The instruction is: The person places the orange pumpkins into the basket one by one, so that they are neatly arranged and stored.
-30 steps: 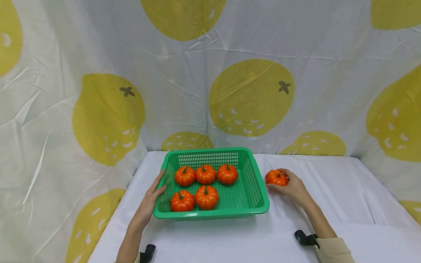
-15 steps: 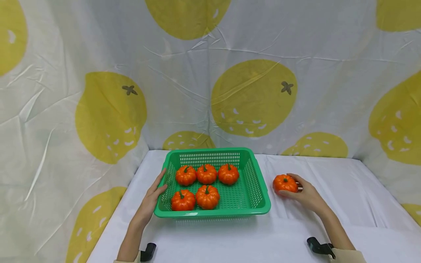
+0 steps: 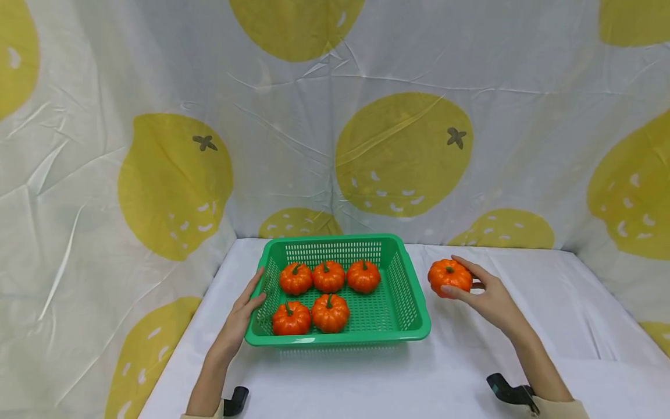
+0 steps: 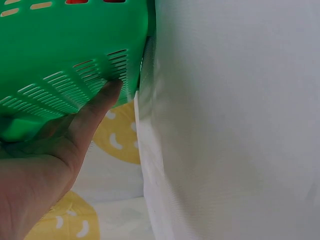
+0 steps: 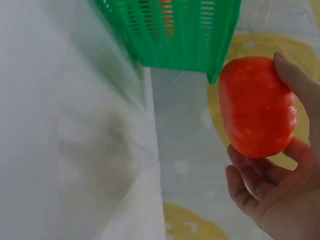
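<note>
A small orange pumpkin (image 3: 449,278) with a dark green stem is in my right hand (image 3: 489,297), thumb and fingers gripping its sides. In the right wrist view this pumpkin (image 5: 257,106) is raised off the white cloth, to the right of the basket. My left hand (image 3: 238,317) rests against the left side of the green plastic basket (image 3: 335,337). Straight fingers touch its slotted outer wall in the left wrist view, where the left hand (image 4: 55,160) is partly cut off. Several similar pumpkins (image 3: 328,313) sit inside the basket in two rows.
White cloth (image 3: 366,384) covers the table. A hanging sheet with yellow lemon prints (image 3: 400,154) encloses the back and sides. Bare basket floor (image 3: 371,317) shows at the right front of the basket.
My right hand first moved right, away from the basket, with the pumpkin, then lifted it off the cloth. My left hand and the basket have stayed in place.
</note>
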`<action>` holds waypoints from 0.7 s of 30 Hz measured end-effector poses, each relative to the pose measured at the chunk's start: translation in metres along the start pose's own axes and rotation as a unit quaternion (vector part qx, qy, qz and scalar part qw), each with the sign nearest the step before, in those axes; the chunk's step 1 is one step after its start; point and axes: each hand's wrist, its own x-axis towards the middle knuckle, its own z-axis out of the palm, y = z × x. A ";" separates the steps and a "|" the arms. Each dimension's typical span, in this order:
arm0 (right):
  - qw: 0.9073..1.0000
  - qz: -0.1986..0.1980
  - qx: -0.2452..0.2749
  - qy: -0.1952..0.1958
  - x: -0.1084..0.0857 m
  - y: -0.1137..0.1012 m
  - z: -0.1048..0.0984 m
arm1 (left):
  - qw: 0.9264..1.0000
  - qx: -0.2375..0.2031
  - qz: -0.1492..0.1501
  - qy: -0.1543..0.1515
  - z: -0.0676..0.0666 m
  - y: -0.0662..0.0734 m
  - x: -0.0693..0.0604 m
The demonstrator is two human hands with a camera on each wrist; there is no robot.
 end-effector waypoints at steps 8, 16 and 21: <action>0.998 -0.047 0.026 -0.029 0.004 -0.047 0.018 | 1.000 0.002 0.005 0.002 0.000 -0.001 0.000; 0.989 -0.123 0.024 -0.072 0.012 -0.071 0.055 | 1.000 0.001 0.001 0.003 0.001 0.000 0.000; 0.986 -0.138 0.011 -0.090 0.015 -0.085 0.075 | 1.000 0.000 -0.002 0.004 0.001 0.000 0.000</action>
